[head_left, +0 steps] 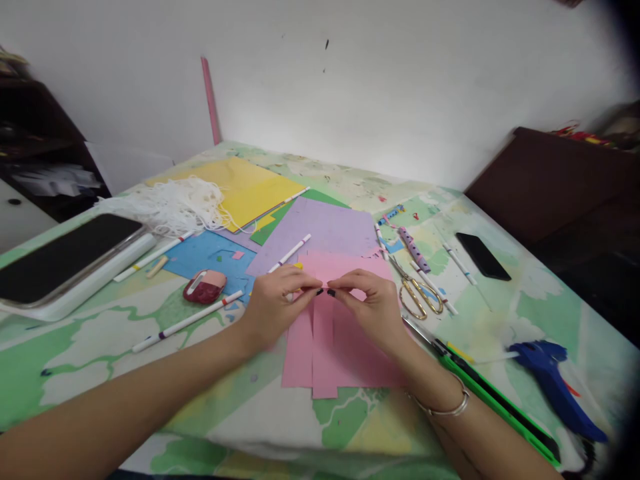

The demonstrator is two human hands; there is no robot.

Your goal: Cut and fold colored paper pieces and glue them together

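Observation:
My left hand [275, 300] and my right hand [373, 303] meet over the pink paper sheet [370, 363], thumbs and index fingers pinched together. Between the fingertips is the upper end of a pink paper strip [325, 367], which runs down toward me past the sheet's near edge. My fingers hide part of that upper end, so its exact shape cannot be made out. A white marker [293, 252] lies just beyond my left hand. Gold-handled scissors [415, 293] lie to the right of my right hand.
A green utility knife [495, 400] and a blue glue gun [555, 387] lie at the right, near a black phone [483, 255]. Purple [330, 227], yellow [260, 187] and blue paper [200, 257] spread behind. White yarn [175, 207] and a large black-screened device [70, 257] occupy the left.

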